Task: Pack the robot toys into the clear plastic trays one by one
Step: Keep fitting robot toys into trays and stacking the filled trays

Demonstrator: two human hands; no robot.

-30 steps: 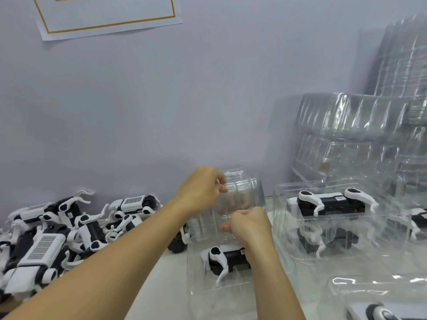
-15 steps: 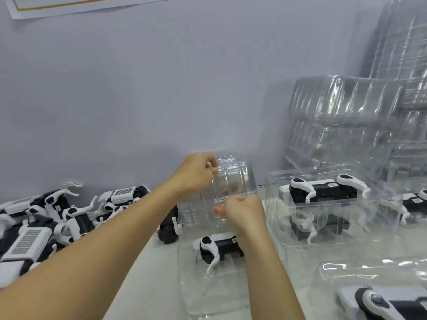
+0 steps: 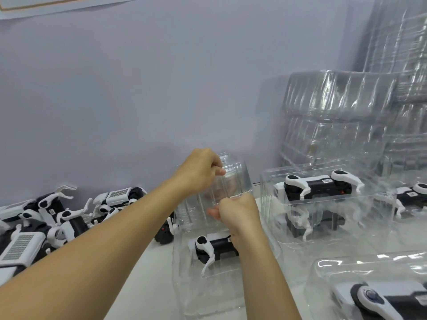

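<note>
Both grips pinching clear tray lid (image 3: 231,181): left hand (image 3: 198,172) top, right hand (image 3: 238,210) lower edge; black-white robot toy (image 3: 212,247) inside.

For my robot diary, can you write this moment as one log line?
step: closing tray | left hand: grips clear lid | right hand: grips lid | robot toy: in tray | loose toys: left

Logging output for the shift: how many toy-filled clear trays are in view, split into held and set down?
held tray: 1
set-down trays: 3
total: 4
loose toys at left: too tangled to count
</note>
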